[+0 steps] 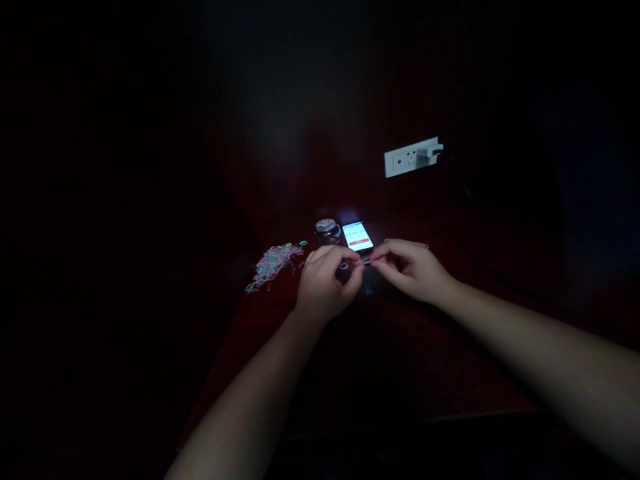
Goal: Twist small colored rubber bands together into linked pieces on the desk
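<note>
My left hand [327, 280] and my right hand [413, 267] meet over the table, fingertips pinched close together. Between them stretches a small pale rubber band [367, 261], partly covered by the fingers. Just below the fingertips lies a loose blue band [368, 289] on the dark surface. A pale ring-shaped band [344, 266] shows between the thumb and fingers of my left hand. To the left is a heap of small pastel rubber bands [274, 264], mostly pink and purple with some green and yellow.
Behind my hands a phone [358, 236] with a lit screen rests beside a small lidded jar [327, 230]. A white wall socket [413, 158] with a plug in it is above, to the right. The dark reddish table [400, 373] has its left edge near the heap; the surroundings are very dark.
</note>
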Demonstrator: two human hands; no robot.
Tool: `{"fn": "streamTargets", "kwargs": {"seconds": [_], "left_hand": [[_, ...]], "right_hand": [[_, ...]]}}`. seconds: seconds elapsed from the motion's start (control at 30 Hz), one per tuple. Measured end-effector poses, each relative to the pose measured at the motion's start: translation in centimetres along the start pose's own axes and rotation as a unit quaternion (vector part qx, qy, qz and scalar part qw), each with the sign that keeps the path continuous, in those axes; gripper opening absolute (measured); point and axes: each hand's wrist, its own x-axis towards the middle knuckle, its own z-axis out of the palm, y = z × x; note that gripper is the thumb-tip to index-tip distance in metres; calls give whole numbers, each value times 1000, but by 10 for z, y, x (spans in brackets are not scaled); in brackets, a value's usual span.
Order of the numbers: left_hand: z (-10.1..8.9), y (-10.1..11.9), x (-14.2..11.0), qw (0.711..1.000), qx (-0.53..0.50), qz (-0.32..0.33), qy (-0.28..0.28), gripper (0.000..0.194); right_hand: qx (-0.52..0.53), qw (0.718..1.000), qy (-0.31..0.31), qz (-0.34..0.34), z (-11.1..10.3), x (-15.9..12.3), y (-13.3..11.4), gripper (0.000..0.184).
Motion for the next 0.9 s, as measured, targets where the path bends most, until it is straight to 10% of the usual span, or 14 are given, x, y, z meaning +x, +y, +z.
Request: {"fn": "streamTargets", "kwargs": {"seconds": [0.9], "left_hand": [[-1,1,0,999,-3,10,-45,16]], "right_hand": [[-2,1000,-10,-8,0,0,1,13]]}}
